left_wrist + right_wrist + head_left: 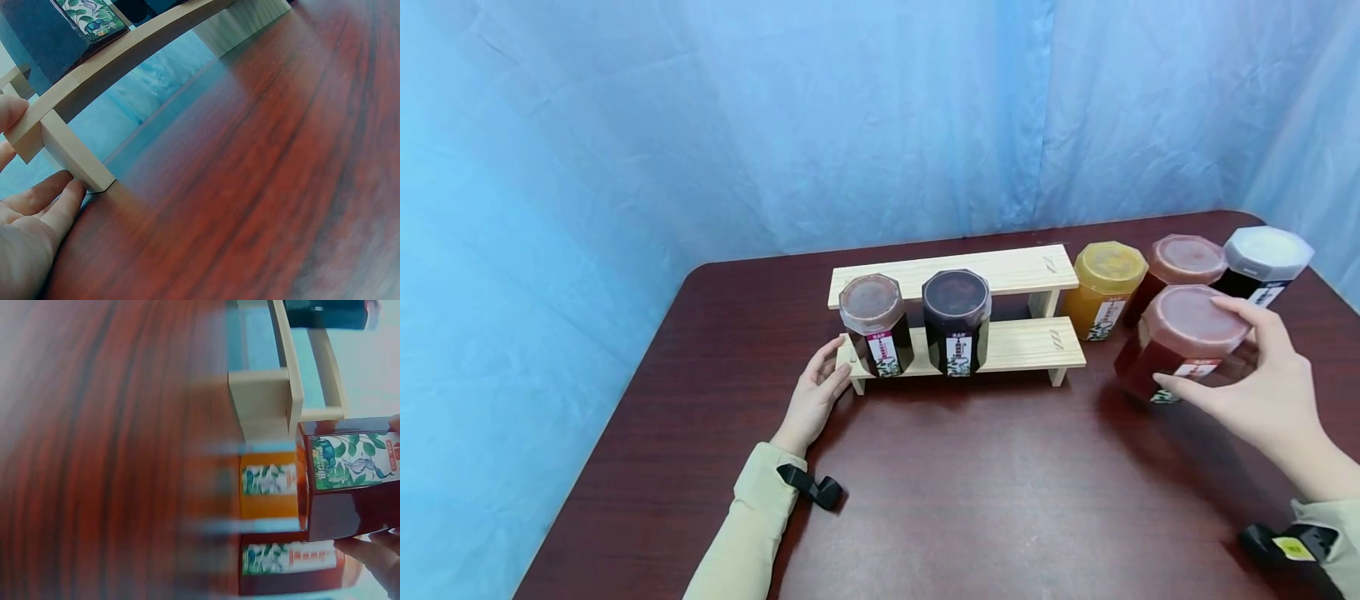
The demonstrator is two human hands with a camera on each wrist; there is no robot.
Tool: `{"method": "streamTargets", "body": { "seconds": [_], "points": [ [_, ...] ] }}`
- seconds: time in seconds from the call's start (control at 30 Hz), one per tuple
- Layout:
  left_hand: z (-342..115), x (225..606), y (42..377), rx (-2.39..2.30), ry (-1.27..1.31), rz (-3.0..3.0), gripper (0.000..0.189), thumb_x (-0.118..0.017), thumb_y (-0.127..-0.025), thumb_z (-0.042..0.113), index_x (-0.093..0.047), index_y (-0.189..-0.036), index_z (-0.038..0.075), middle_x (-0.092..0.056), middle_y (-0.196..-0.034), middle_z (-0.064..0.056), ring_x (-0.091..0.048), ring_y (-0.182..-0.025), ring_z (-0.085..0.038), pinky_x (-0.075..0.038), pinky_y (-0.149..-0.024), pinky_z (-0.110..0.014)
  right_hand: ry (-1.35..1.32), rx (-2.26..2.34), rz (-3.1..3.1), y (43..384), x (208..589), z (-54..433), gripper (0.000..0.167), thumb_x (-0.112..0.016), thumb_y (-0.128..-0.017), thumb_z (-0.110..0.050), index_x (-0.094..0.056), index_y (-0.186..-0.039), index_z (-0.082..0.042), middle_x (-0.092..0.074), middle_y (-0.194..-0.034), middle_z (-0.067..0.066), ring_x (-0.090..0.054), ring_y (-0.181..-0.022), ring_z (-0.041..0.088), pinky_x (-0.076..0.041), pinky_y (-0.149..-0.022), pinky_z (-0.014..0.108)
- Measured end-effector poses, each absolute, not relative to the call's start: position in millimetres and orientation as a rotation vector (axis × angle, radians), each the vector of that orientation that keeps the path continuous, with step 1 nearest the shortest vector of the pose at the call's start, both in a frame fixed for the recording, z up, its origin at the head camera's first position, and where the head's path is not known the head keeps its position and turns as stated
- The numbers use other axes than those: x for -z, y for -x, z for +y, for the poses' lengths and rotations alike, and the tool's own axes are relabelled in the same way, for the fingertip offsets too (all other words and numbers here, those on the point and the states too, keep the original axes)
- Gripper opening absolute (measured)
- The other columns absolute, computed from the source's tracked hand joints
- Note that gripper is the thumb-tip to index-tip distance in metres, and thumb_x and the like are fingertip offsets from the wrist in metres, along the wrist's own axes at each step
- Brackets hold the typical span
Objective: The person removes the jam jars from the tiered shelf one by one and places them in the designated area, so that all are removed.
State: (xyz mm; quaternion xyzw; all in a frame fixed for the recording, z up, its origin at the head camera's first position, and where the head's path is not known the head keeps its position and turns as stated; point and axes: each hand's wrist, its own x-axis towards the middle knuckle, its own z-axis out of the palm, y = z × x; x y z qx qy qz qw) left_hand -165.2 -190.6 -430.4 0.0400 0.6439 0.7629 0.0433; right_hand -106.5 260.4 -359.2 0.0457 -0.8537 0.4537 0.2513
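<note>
My right hand [1273, 392] grips an octagonal jar of dark red contents [1180, 333], with the thumb in front and the fingers round the far side. In the right wrist view this jar, with its leafy label [350, 461], is held above the table. My left hand [811, 398] holds the left end of a two-step wooden rack [1026, 343]. The left wrist view shows its fingertips against the rack's leg [78, 150]. Two dark jars, one with a pinkish lid [874, 302] and one with a dark lid [957, 293], stand on the lower step.
Right of the rack stand a yellow jar [1108, 283], another red jar [1183, 257] and a dark jar with a white lid [1268, 252]. They are on the dark wood table [970, 483]. A blue curtain [850, 125] hangs behind it.
</note>
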Motion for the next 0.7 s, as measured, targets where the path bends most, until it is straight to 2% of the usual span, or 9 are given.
{"method": "streamTargets", "body": {
  "seconds": [0.17,0.4,0.53,0.63,0.7],
  "points": [
    [-191,431,165,-2.336,-0.126,1.972,0.051,-0.048,-0.097,0.003,-0.033,-0.145,0.007,-0.049,-0.129,-0.009,-0.055,-0.102,-0.004,-0.044,-0.092,-0.023,-0.024,-1.203,-2.384,106,363,279,0.104,-0.081,-0.056,0.014,-0.038,-0.143,-0.021,-0.047,-0.097,-0.031,-0.05,-0.068,-0.02,-0.041,-0.061,0.0],
    [-190,430,165,-2.354,-0.121,1.952,0.051,-0.047,-0.096,0.001,-0.033,-0.145,0.007,-0.052,-0.123,-0.006,-0.056,-0.101,-0.005,-0.045,-0.091,-0.023,0.059,-1.251,-2.403,113,384,312,0.104,-0.083,-0.059,0.01,-0.035,-0.144,-0.027,-0.046,-0.107,-0.029,-0.049,-0.08,-0.021,-0.04,-0.065,-0.001],
    [-190,431,165,-2.346,-0.117,1.957,0.051,-0.048,-0.096,0.002,-0.033,-0.145,0.007,-0.049,-0.13,-0.01,-0.055,-0.102,-0.004,-0.044,-0.092,-0.023,0.093,-1.235,-2.423,113,385,320,0.102,-0.081,-0.063,0.008,-0.032,-0.144,-0.03,-0.042,-0.115,-0.027,-0.044,-0.088,-0.021,-0.036,-0.072,-0.003],
    [-190,431,165,-2.335,-0.115,1.963,0.051,-0.048,-0.097,0.002,-0.032,-0.145,0.006,-0.043,-0.139,-0.015,-0.055,-0.103,-0.003,-0.043,-0.093,-0.023,0.098,-1.195,-2.444,112,383,324,0.1,-0.078,-0.066,0.01,-0.031,-0.146,-0.028,-0.038,-0.117,-0.027,-0.041,-0.088,-0.02,-0.035,-0.071,-0.004],
    [-190,430,165,-2.328,-0.118,1.969,0.052,-0.048,-0.097,0.003,-0.032,-0.145,0.006,-0.039,-0.143,-0.016,-0.054,-0.103,-0.002,-0.042,-0.094,-0.024,0.087,-1.178,-2.416,117,391,335,0.103,-0.079,-0.063,0.012,-0.032,-0.145,-0.026,-0.039,-0.117,-0.026,-0.042,-0.088,-0.019,-0.036,-0.07,-0.004]
  ]
}}
